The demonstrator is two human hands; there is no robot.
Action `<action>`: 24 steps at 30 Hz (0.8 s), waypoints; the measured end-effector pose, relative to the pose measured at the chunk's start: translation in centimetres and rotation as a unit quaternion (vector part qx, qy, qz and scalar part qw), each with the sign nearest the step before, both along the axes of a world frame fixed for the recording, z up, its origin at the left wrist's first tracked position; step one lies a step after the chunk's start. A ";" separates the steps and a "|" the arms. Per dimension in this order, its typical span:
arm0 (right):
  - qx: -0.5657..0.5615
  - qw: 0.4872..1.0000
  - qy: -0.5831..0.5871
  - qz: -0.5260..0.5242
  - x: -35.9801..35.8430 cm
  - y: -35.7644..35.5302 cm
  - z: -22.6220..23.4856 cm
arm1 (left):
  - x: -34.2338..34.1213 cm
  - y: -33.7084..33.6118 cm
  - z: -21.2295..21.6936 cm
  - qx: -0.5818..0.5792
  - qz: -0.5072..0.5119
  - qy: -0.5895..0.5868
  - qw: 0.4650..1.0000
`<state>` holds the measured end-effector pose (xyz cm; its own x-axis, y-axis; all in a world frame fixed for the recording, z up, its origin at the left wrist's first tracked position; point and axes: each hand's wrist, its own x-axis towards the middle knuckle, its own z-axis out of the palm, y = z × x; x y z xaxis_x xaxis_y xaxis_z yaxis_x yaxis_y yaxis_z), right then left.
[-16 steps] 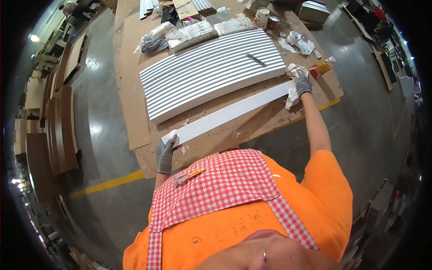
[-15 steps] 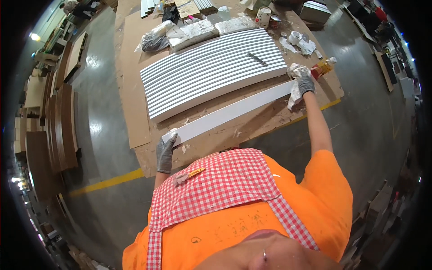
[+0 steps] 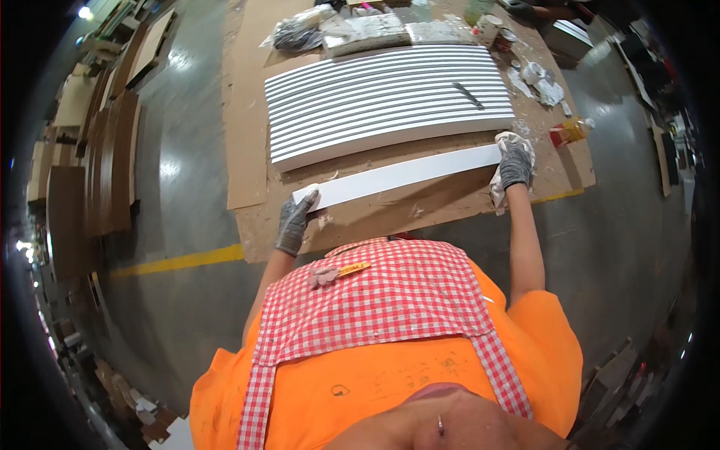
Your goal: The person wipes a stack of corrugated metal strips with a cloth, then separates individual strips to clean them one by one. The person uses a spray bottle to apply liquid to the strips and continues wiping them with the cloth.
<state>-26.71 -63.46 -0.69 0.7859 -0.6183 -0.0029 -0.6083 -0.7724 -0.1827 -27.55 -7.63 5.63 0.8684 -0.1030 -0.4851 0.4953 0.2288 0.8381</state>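
A long, narrow white board (image 3: 409,175) spans the front of the table between my two gloved hands. My left hand (image 3: 295,222) is closed on its left end, with a bit of white material by the thumb. At the right end, my right hand (image 3: 515,163) is closed on a crumpled white cloth (image 3: 498,189), pressed against the board. Just beyond lies a row of similar white boards (image 3: 390,136), packed side by side with dark gaps between. A thin dark tool (image 3: 468,95) rests on them; its exact kind is unclear.
A bottle of amber liquid (image 3: 571,131) lies at the table's right side. Crumpled white paper (image 3: 544,82), white-smeared blocks (image 3: 367,35) and a plastic bag (image 3: 298,34) sit farther back. Another person's gloved hand (image 3: 521,10) shows at the far right. Brown panels (image 3: 109,165) stand leftward.
The view has shifted, so the table sits higher and more to the right. My right hand and cloth remain at the board's right end. Another person's gloved hand has appeared at the far right.
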 end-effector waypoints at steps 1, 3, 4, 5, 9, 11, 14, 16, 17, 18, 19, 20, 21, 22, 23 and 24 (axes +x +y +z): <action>-0.011 0.998 0.022 0.053 0.2 3.3 0.7 | -0.1 0.5 -0.7 0.006 -0.007 -0.001 1.000; -0.088 0.985 0.005 0.151 -0.3 10.0 1.6 | -0.2 1.0 -2.3 0.015 -0.007 0.022 1.000; -0.090 0.980 -0.002 0.179 -0.4 13.1 2.2 | -0.2 1.6 -3.8 -0.078 -0.020 0.058 0.995; -0.089 0.974 -0.008 0.210 -0.3 16.5 3.2 | -0.3 2.5 -5.0 -0.169 -0.031 0.093 0.981; -0.036 0.923 0.048 0.381 -0.6 25.6 3.1 | -0.5 1.1 -3.9 -0.292 0.044 0.149 0.944; -0.006 0.882 0.035 0.469 -1.1 30.6 6.5 | -0.5 0.9 -2.4 -0.332 0.101 0.202 0.916; 0.097 0.822 -0.019 0.561 -0.7 35.1 6.7 | 0.1 1.5 -2.8 -0.371 0.130 0.201 0.897; 0.208 0.750 -0.095 0.621 0.3 36.9 6.1 | 0.3 1.3 -2.7 -0.445 0.049 0.151 0.881; 0.252 0.704 -0.153 0.646 0.2 37.4 5.7 | 0.3 1.4 -2.4 -0.418 -0.026 0.129 0.899; 0.266 0.667 -0.204 0.666 0.0 38.0 5.0 | 0.4 1.4 -2.5 -0.454 -0.060 0.092 0.884; 0.416 0.692 -0.040 0.589 -0.7 38.4 6.6 | 0.6 1.6 -3.0 -0.491 -0.093 0.056 0.864; 0.375 0.688 -0.086 0.615 -0.7 38.4 6.6 | 0.7 1.7 -3.5 -0.512 -0.092 0.048 0.853; 0.330 0.683 -0.132 0.638 -0.6 37.8 6.2 | 1.0 1.0 -2.5 -0.406 -0.063 0.074 0.909; 0.308 0.707 -0.126 0.624 -0.7 37.4 5.9 | 0.8 1.3 -3.2 -0.376 -0.006 0.090 0.922; 0.290 0.752 -0.138 0.576 -0.9 36.1 5.5 | 0.6 1.2 -4.0 -0.344 0.051 0.107 0.931; 0.274 0.792 -0.149 0.525 -1.2 34.5 5.5 | 0.2 0.7 -3.5 -0.305 0.054 0.090 0.946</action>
<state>-27.86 -28.98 4.86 0.8825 0.4056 0.2381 0.4497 -0.5796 -0.6795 -27.31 -6.90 2.15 0.7985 -0.3274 -0.5052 0.5639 0.7005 0.4374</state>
